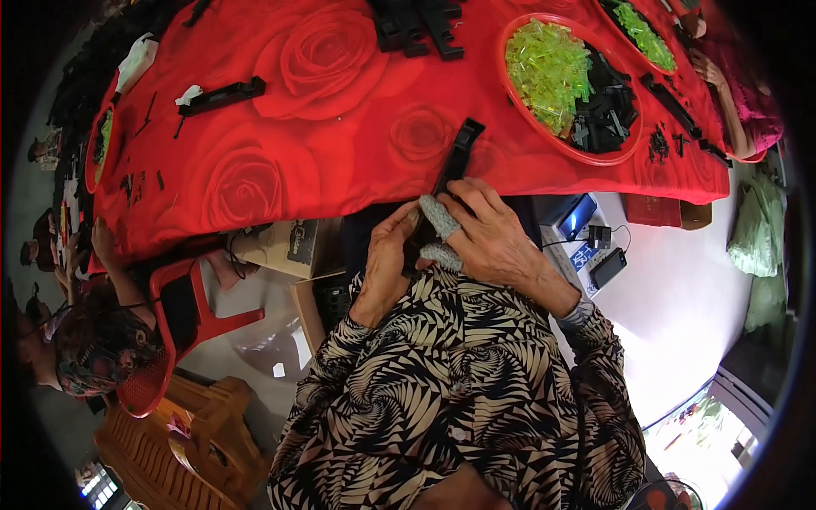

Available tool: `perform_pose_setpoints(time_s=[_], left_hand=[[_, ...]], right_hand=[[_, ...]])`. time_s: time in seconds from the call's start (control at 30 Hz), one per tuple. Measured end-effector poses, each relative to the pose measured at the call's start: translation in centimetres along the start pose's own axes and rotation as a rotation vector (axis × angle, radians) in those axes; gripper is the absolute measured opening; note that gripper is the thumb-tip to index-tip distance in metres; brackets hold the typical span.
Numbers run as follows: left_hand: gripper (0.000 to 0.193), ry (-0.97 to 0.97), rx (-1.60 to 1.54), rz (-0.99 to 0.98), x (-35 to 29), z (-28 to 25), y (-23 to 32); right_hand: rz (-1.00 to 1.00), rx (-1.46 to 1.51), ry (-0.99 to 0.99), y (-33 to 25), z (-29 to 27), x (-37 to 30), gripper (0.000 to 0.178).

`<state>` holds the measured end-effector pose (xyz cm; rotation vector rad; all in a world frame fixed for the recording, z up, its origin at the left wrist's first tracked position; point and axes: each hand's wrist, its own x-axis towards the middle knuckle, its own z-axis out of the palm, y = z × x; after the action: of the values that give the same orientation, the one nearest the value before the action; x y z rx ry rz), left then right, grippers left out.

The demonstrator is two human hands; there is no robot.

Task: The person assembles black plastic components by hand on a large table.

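Observation:
A long, narrow black plastic part [459, 153] slants up from between my hands, its far end over the front edge of the red cloth. My left hand [385, 265] is closed on its near end, thumb and fingertips pinched together. From the other side my right hand [491, 236] grips the same part, fingers bent over it. Grey knitted sleeves cover the right thumb and index finger. The near end is mostly hidden between the hands, so I cannot tell if a small piece is there too.
The table has a red rose-patterned cloth [340, 161]. An oval red basket [510, 93] holds yellow-green clear pieces and black pieces. Another black part [223, 96] lies left; black parts [416, 25] pile up at the back. A red chair [200, 306] and co-workers sit at the sides.

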<state>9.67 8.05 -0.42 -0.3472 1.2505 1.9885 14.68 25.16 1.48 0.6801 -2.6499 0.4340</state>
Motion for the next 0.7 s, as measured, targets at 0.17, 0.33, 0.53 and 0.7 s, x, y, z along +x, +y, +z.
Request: perform_pose_setpoints(time_s=[0.17, 0.33, 0.53, 0.7], left_hand=[[0.036, -0.076, 0.017, 0.012, 0.5, -0.9, -0.3], [0.032, -0.003, 0.057, 0.034, 0.2, 0.6, 0.1], [0.033, 0.083, 0.146, 0.121, 0.4, 0.1, -0.9], [0.032, 0.027, 0.004, 0.077, 0.2, -0.7, -1.0]], right_hand=[[-0.038, 0.057, -0.003, -0.1, 0.0, -0.2, 0.045], [-0.028, 0.085, 0.037, -0.1, 0.4, 0.1, 0.046], [-0.116, -0.021, 0.034, -0.2, 1.0, 0.6, 0.042], [-0.075, -0.018, 0.125, -0.9, 1.9, 0.5, 0.039]])
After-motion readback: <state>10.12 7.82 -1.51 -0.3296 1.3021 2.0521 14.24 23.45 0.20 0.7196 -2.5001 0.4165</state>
